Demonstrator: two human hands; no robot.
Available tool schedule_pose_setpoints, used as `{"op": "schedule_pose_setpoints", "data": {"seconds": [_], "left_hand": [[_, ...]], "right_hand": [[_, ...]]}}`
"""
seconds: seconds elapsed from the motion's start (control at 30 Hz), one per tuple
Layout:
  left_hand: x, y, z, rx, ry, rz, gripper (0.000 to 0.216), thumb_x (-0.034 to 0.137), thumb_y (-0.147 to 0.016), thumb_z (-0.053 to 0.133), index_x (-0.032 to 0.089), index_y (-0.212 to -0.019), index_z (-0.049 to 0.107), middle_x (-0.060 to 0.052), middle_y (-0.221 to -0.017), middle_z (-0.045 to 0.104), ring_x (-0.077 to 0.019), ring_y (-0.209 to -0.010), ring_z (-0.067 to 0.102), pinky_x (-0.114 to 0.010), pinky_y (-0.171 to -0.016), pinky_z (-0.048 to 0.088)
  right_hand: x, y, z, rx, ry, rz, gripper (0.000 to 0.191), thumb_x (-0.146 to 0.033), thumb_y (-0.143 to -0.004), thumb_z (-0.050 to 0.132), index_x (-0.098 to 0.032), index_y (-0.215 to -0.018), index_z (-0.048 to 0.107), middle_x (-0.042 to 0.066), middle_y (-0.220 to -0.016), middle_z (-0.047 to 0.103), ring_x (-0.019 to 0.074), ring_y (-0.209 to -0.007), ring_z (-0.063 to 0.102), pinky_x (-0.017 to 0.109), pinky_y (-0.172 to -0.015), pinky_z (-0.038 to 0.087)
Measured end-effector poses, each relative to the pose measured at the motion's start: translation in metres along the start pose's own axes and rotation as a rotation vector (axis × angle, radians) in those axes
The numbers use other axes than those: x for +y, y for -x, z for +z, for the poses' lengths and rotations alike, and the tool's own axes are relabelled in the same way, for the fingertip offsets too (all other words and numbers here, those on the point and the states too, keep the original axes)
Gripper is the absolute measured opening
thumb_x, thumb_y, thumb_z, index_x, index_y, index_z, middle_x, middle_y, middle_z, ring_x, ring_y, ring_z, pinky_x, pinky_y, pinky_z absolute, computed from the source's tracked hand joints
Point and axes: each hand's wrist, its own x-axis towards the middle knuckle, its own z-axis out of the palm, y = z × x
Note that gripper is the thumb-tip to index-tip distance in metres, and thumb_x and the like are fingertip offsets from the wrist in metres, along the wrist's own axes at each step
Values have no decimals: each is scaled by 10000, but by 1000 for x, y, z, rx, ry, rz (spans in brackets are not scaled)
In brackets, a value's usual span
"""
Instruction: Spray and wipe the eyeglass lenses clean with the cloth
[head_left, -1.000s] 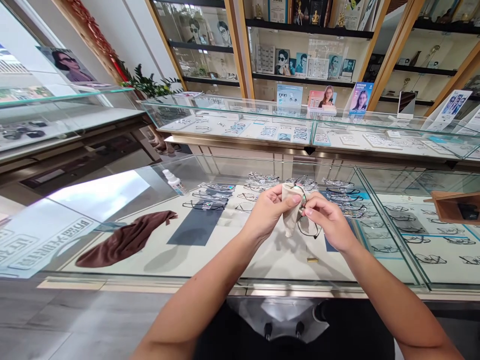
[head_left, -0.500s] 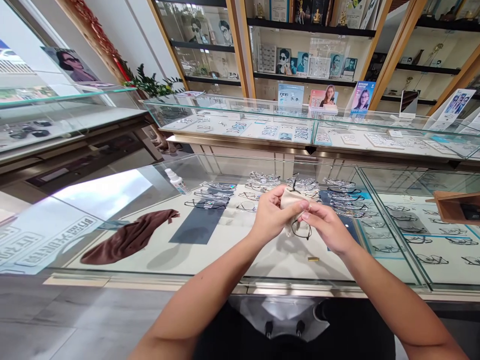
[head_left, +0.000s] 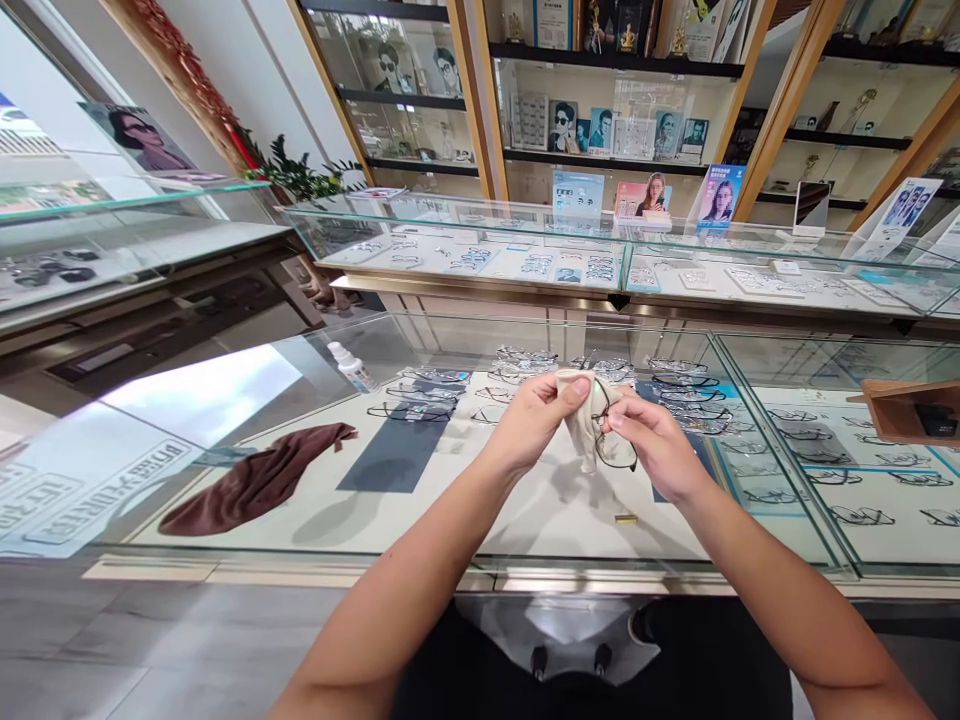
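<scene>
1. The left hand (head_left: pixel 534 418) is closed on a small beige wiping cloth (head_left: pixel 579 425). Thumb and forefinger pinch its upper fold, and the rest hangs between the two hands.
2. The right hand (head_left: pixel 654 442) is clamped by its fingertips on a pair of thin dark wire-rimmed spectacles (head_left: pixel 617 457). The pair touches the cloth just beside the left thumb, and one lens ring hangs below the right fingers.
3. The work appears to be wiping a lens. It would likely go best with the right hand gripping the rim or bridge rather than the lens. The cloth should fold over both lens faces, and pressure should be light, since such thin wire would bend easily.
4. Both things are held in the air above a clear glass counter top (head_left: pixel 465 525). A small gold-coloured piece (head_left: pixel 625 519) lies just below the right hand; whether it sits on or under the glass I cannot tell.
5. Well to the left of the left hand lies a crumpled brown cloth (head_left: pixel 255 480). Beyond it stands a small white spray bottle (head_left: pixel 351 366).
6. Under the glass beyond both hands sit rows of spectacle frames (head_left: pixel 427 395), and well to the right of the right hand is an open wooden box (head_left: pixel 904 412).
7. Further off are more glass display cases (head_left: pixel 480 255) and wood-framed wall shelves (head_left: pixel 622 105) holding portrait cards.
</scene>
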Motion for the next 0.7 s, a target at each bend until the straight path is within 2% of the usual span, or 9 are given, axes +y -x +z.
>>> {"op": "schedule_pose_setpoints", "data": {"seconds": [0.13,0.27,0.4,0.53,0.7], "left_hand": [[1,0,-1,44,31,8,461,543,-694,928,131,-781,743,-21,-687,701,-126,-617,606,-249,-605,473],[4,1,3,-6,88,-32,444,406,-646,981,137,-923,761,-32,-774,746,-137,-678,659,-244,-646,515],[6,3,8,-36,97,-38,496,331,-612,996,150,-995,738,-11,-747,740,-114,-618,637,-212,-563,479],[3,5,14,10,51,17,481,339,-574,1007,152,-904,711,-3,-710,729,-113,-596,638,-212,-561,496],[-1,9,19,108,-7,79,473,497,-638,963,167,-753,645,13,-621,680,-104,-508,600,-214,-493,481]], "right_hand": [[-3,0,1,14,-2,9,277,-453,-856,759,-222,-713,705,5,-840,565,171,-809,516,319,-809,410],[-5,0,1,40,-68,49,309,-478,-832,779,-213,-702,687,7,-822,558,163,-775,505,306,-741,411],[-3,0,2,50,-149,100,336,-500,-795,814,-207,-696,682,-2,-773,568,147,-729,499,291,-691,407],[1,1,3,50,-201,139,355,-532,-767,850,-210,-732,706,-10,-759,597,139,-709,522,291,-709,434],[5,5,9,-13,-121,79,369,-576,-822,813,-217,-785,738,13,-846,633,171,-813,573,327,-811,479]]}}
